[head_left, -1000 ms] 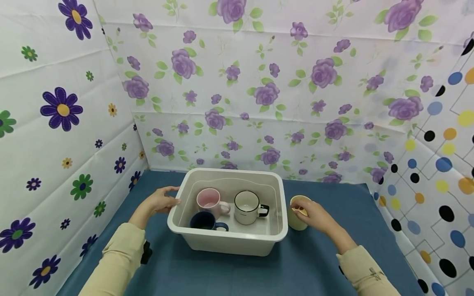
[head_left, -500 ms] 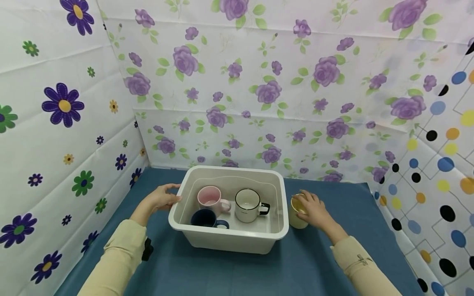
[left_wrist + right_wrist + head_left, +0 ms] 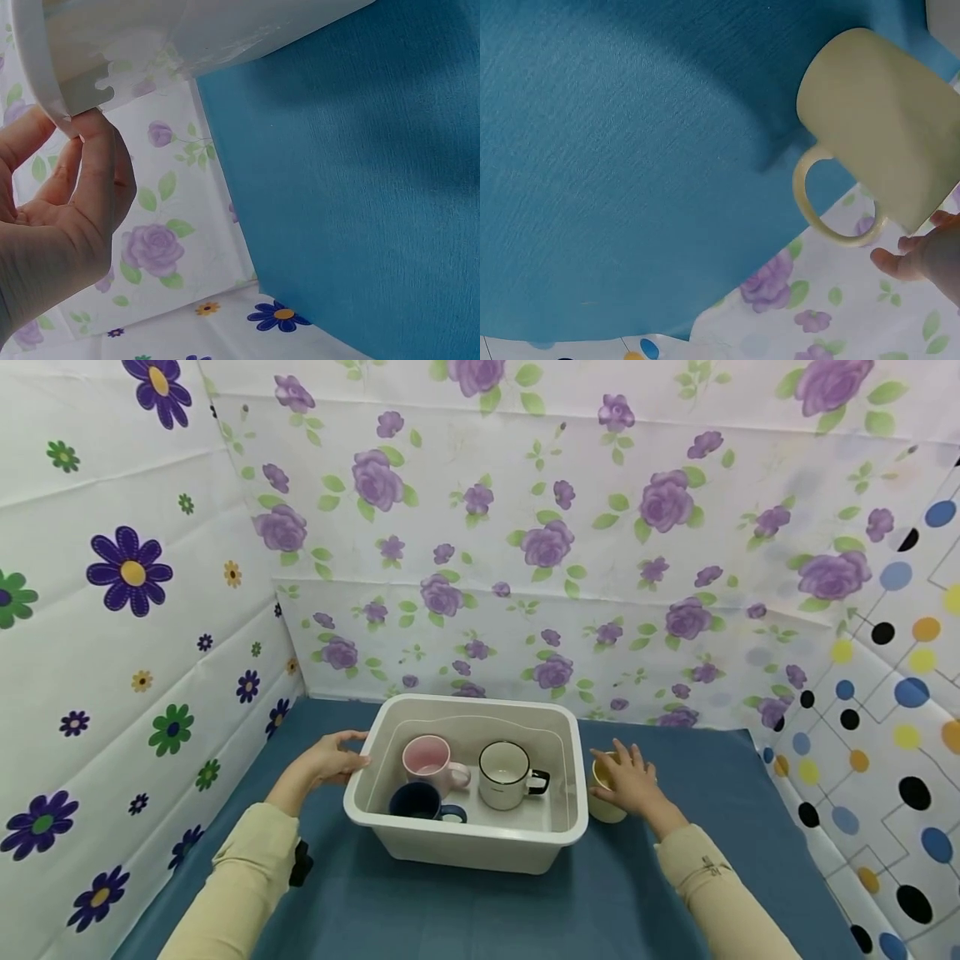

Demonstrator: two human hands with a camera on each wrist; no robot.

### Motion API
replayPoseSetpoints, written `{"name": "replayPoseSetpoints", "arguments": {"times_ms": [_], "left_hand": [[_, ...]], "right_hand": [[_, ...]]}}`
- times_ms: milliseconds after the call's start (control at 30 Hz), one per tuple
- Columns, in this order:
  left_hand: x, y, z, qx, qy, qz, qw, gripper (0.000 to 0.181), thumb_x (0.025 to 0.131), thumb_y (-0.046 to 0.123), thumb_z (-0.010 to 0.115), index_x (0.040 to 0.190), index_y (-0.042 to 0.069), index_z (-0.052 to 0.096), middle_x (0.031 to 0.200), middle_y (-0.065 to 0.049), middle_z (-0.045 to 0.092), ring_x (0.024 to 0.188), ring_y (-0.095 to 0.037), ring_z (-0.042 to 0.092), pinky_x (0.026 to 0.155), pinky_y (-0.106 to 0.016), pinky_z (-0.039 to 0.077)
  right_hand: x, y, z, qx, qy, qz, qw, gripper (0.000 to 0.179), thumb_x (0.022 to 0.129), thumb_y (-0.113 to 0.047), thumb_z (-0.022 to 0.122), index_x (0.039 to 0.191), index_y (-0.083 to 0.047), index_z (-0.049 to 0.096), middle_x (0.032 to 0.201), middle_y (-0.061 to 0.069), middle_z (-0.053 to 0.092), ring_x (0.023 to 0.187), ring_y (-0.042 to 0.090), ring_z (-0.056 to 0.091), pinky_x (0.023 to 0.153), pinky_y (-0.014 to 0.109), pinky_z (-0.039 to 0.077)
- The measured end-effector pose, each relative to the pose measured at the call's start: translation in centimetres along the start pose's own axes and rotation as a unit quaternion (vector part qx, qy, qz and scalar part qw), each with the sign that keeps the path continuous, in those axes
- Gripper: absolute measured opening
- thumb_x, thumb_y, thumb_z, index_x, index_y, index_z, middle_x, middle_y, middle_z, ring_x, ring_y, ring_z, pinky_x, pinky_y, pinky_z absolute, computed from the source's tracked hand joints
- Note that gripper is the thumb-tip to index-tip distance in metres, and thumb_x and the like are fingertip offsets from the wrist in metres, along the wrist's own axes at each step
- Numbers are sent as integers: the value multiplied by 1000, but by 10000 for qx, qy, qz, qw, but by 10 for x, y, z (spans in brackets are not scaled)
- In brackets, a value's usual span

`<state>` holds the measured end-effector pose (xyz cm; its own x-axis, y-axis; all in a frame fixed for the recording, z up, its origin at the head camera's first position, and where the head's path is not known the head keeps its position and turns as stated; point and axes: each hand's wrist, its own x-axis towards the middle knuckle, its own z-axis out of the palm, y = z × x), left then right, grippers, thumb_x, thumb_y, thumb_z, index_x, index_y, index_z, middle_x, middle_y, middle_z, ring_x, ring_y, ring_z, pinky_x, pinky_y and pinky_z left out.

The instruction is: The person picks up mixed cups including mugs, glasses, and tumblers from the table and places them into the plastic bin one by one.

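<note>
A pale grey plastic bin (image 3: 480, 850) stands on the blue cloth. My left hand (image 3: 324, 763) pinches its left rim, thumb and fingers on either side, as the left wrist view shows. Inside are a pink mug (image 3: 427, 768), a navy mug (image 3: 416, 802) and a cream mug (image 3: 501, 793) with a dark rim and handle. Just right of the bin, a pale yellow mug (image 3: 606, 815) stands upright on the cloth. My right hand (image 3: 633, 785) hovers at its mouth with fingers spread, covering part of it. Its looped handle (image 3: 804, 191) shows in the right wrist view.
Blue cloth (image 3: 315, 910) covers the table. A purple-rose curtain (image 3: 480, 635) hangs behind the bin. Flower-printed cloth (image 3: 150, 643) walls off the left side, dotted cloth (image 3: 892, 760) the right.
My right hand has let go of the yellow mug's rim, its fingers spreading and lifting. The left hand keeps its hold on the bin. The head view has shifted slightly.
</note>
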<state>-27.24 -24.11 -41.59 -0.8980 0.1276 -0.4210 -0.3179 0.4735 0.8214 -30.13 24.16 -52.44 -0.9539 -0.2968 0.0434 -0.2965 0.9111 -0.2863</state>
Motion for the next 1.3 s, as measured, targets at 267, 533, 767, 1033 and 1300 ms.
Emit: {"name": "replayPoseSetpoints", "arguments": {"times_ms": [267,533,767,1033,1300], "left_hand": [[0,3,0,13,-52,10,10000,63,94,9,56,147,-1,23,128,-31,51,100,-27,66,85,-44,55],[0,3,0,26,-17,-23,10000,63,94,9,57,147,0,24,126,-30,52,98,-27,66,84,-44,56],[-1,2,0,4,8,-55,10000,63,94,8,57,147,-1,25,124,-30,54,95,-24,67,81,-42,57],[-1,2,-2,-12,18,-24,10000,62,94,8,57,146,-2,25,124,-31,54,96,-26,67,82,-44,56],[-2,0,-4,-48,-97,-4,9999,65,93,12,60,147,0,25,123,-29,55,99,-29,66,84,-44,55]], "right_hand": [[1,0,-5,189,-160,52,9997,67,85,-34,70,141,-10,43,148,32,23,131,59,20,94,79,23],[4,-3,-5,93,-135,-53,9999,65,84,-28,72,139,-9,45,141,32,34,123,58,31,91,75,29],[4,-3,3,81,309,-48,9995,58,78,-25,77,129,-10,53,129,29,44,111,55,40,86,71,34],[3,-5,13,-33,759,205,9969,57,75,-29,79,124,-11,56,126,28,46,107,55,41,84,68,34],[-3,-8,16,-153,879,327,9955,60,77,-30,77,129,-11,55,129,29,45,107,57,41,83,68,36]]}}
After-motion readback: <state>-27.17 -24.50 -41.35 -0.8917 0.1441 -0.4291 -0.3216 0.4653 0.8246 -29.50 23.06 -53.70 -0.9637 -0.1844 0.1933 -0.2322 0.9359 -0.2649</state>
